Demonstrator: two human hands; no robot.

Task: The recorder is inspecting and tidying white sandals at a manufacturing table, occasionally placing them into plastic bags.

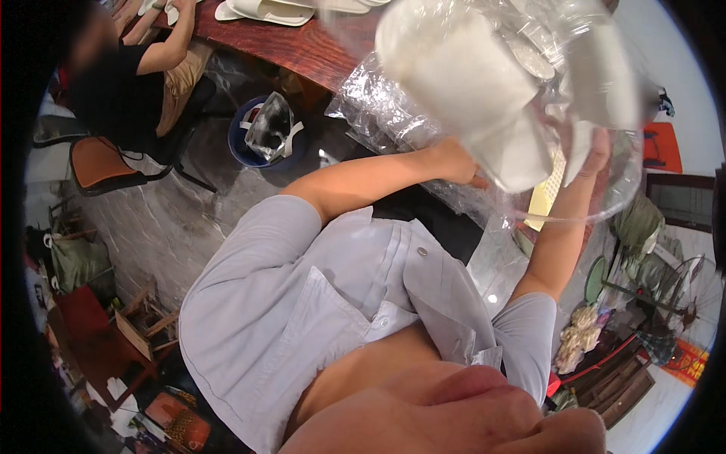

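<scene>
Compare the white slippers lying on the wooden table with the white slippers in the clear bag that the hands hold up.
The slippers on the table lie flat and uncovered; the bagged slippers are wrapped in a clear plastic bag and raised in the air. The table pair looks small and sharp; the bagged ones look large and blurred. Both are white.

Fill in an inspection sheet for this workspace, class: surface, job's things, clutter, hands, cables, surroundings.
Surface: dark red wooden table.
Job's things: white slippers inside a clear plastic bag, lifted close to the camera and blurred.
Clutter: more white slippers on the table; crumpled clear plastic at its edge.
Hands: left hand under the bag; right hand against it; grip hidden by plastic.
Cables: nothing seen.
Surroundings: blue bin on the floor; another person seated on an orange chair; a fan at right.
</scene>
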